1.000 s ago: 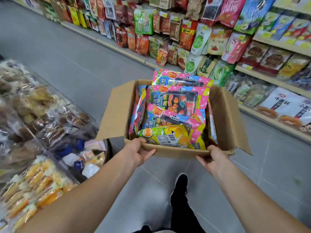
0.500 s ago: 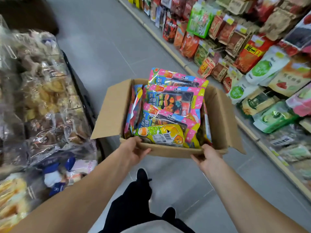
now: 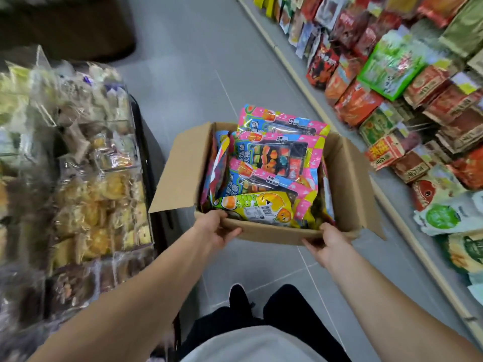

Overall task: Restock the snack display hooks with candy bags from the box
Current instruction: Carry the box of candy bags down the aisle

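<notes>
Box of candy carried down the aisle, both hands on it
Left hand (image 3: 218, 231) and right hand (image 3: 329, 244) each grip the near wall of the open cardboard box (image 3: 347, 178), held above the grey floor (image 3: 196, 61); pink candy bags (image 3: 277, 155) stand packed inside, a yellow bag (image 3: 258, 207) in front, snack shelves (image 3: 407, 100) to the right

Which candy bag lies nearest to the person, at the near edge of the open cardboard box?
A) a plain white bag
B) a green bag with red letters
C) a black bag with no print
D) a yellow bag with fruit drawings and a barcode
D: the yellow candy bag with fruit drawings and a barcode lies against the near wall of the cardboard box, between the left hand and the right hand.
</notes>
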Tool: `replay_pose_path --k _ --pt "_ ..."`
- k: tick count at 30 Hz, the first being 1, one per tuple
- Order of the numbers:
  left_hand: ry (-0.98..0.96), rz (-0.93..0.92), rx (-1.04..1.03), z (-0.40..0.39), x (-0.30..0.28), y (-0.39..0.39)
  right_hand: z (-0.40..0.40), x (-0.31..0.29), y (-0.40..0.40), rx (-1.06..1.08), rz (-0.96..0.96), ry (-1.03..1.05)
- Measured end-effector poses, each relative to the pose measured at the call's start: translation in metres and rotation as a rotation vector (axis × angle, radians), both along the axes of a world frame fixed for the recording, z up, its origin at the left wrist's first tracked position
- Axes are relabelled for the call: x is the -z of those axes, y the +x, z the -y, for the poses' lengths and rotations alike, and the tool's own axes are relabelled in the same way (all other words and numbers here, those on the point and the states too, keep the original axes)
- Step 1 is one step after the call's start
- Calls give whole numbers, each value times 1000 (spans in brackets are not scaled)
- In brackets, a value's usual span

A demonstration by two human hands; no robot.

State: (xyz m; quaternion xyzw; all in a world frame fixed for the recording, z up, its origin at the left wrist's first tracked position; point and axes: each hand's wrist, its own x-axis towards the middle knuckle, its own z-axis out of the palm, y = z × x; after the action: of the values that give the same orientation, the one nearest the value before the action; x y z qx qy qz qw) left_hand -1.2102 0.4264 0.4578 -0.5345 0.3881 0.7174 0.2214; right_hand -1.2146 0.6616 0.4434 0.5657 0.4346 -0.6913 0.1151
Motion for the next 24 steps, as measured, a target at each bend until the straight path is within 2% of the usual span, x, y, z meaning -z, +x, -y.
replay_pose_path --k 3,10,18,24 --pt "-12 20 -53 16 -1 -55 16 3 -63 -10 0 17" --pt "-22 22 -99 53 13 -243 59 14 -256 -25 6 -21" --pt "2 49 -157 97 3 -441 103 3 -467 -79 4 3" --pt "-4 33 -138 154 12 -599 159 9 -616 -85 9 5"
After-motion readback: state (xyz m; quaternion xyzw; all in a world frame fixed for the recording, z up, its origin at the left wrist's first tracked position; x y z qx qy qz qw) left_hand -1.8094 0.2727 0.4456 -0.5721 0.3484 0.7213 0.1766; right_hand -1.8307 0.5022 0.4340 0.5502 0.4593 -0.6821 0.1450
